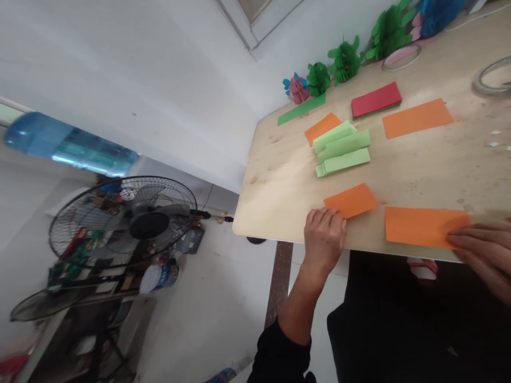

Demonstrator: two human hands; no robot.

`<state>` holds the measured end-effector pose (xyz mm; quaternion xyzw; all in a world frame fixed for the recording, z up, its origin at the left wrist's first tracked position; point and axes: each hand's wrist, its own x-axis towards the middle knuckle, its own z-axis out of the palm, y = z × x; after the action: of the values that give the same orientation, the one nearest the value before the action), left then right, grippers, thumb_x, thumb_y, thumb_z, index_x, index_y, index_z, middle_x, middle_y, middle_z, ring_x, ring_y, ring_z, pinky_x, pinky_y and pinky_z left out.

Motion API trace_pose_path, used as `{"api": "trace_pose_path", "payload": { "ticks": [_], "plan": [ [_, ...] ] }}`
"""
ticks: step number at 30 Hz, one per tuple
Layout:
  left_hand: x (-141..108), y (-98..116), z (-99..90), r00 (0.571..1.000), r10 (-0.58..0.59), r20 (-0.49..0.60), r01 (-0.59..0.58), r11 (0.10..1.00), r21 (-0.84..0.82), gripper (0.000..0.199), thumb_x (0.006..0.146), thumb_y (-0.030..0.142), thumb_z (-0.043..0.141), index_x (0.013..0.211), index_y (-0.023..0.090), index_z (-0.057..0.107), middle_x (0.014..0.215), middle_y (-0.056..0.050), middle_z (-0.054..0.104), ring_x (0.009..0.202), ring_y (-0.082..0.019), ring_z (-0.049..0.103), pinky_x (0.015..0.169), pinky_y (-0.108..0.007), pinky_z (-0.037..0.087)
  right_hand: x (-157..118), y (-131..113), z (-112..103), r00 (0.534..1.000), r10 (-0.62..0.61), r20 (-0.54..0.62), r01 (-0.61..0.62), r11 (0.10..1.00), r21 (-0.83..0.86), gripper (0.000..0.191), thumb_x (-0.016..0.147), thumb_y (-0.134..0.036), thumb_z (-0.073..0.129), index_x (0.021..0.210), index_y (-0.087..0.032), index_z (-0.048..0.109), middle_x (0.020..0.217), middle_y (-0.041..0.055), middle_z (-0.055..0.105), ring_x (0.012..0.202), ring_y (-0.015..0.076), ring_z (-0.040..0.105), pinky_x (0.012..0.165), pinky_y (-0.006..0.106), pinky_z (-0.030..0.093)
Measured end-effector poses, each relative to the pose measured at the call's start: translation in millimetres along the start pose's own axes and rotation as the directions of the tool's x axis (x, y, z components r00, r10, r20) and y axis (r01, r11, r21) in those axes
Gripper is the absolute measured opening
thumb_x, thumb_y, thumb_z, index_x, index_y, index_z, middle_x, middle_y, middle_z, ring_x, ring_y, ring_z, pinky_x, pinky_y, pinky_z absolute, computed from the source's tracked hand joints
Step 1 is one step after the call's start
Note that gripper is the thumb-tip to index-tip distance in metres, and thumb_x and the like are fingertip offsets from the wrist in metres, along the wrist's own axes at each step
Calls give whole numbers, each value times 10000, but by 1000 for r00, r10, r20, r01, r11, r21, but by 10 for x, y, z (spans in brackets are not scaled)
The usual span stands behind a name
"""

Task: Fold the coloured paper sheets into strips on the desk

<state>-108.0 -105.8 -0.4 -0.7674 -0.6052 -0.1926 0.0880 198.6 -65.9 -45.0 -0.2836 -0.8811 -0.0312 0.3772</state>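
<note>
My left hand (325, 234) is closed, its fingers curled at the near left corner of a small orange paper piece (351, 201). That piece lies slightly askew on the table. Farther right, a longer orange paper strip (417, 226) lies along the near table edge. The fingers of my right hand (485, 247) are stretched out, with the tips resting on the strip's right end; its thumb cannot be made out clearly. Beyond my left hand is a fanned pile of light green paper strips (344, 149), partly covering another orange piece (322, 127).
The wooden table (275, 186) also bears a red paper stack (376, 100), an orange strip (417, 118), a green strip (301, 110), tape rolls (402, 57) and several paper figures (346, 61) by the wall. A fan (123, 221) stands at left.
</note>
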Motion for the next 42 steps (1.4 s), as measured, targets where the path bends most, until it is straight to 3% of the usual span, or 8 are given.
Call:
{"api": "trace_pose_path", "payload": {
  "ticks": [3, 7, 13, 22, 29, 32, 36, 42],
  "plan": [
    [-43, 82, -32, 1000, 5, 3, -5, 998, -67, 253, 934, 303, 493, 1091, 156, 626, 1130, -82, 703, 1096, -204, 613, 976, -391, 475, 29, 35, 13, 996, -84, -22, 83, 996, -34, 221, 805, -235, 619, 1020, -206, 661, 1045, 25, 688, 905, 231, 643, 883, 430, 454],
    [-2, 327, -49, 978, 195, 73, -180, 969, -169, 447, 926, 481, 484, 1218, 160, 592, 1301, -90, 625, 1294, -227, 486, 1092, -419, 389, 31, 55, 20, 995, -95, 14, 95, 995, -27, 206, 826, -270, 588, 1017, -228, 653, 1031, -7, 687, 884, 211, 641, 896, 411, 460],
    [113, 538, 35, 945, 276, 177, -225, 938, -263, 316, 972, 328, 411, 1083, 192, 673, 1163, -24, 703, 1182, -178, 559, 1055, -370, 396, -17, 19, -3, 999, -33, 34, 33, 999, 3, 217, 826, -278, 585, 1030, -244, 649, 1027, -19, 680, 857, 200, 633, 980, 419, 450],
    [171, 618, 170, 977, 24, 212, 68, 908, -414, 261, 958, 306, 453, 1046, 216, 682, 985, -12, 754, 979, -149, 656, 914, -341, 504, 23, 3, 15, 980, 193, 40, -192, 981, -21, 163, 858, -386, 565, 911, -238, 608, 908, -9, 629, 797, 180, 590, 663, 341, 428],
    [94, 744, 235, 975, -199, 94, 220, 874, -433, 365, 964, 315, 400, 1269, 170, 539, 1173, -75, 692, 1082, -176, 626, 956, -369, 526, 132, -39, 107, 945, 328, -3, -326, 938, -116, 222, 869, -422, 544, 976, -234, 589, 799, 21, 551, 719, 210, 527, 610, 355, 324],
    [-41, 839, 278, 989, -138, 50, 146, 951, -273, 418, 928, 296, 442, 1329, 197, 506, 1371, -118, 566, 1338, -269, 461, 1077, -506, 434, 158, -24, 128, 935, 356, 12, -352, 928, -119, 285, 857, -441, 540, 1060, -249, 599, 762, 14, 535, 677, 203, 501, 593, 347, 323],
    [-190, 966, 320, 989, 116, -88, -126, 986, -110, 465, 889, 334, 491, 1342, 235, 526, 1493, -58, 455, 1477, -337, 223, 1142, -630, 299, 143, 9, 130, 937, 346, 43, -339, 934, -115, 336, 850, -456, 516, 1108, -260, 603, 732, 11, 535, 659, 204, 489, 585, 347, 323],
    [-194, 1046, 324, 986, 161, -53, -165, 981, -101, 543, 926, 401, 403, 1400, 147, 478, 1510, -59, 438, 1469, -311, 260, 1144, -585, 323, 80, 59, 123, 955, 291, 64, -284, 954, -95, 419, 841, -431, 524, 1213, -247, 584, 779, 29, 558, 674, 206, 497, 617, 354, 347]
  ]
}}
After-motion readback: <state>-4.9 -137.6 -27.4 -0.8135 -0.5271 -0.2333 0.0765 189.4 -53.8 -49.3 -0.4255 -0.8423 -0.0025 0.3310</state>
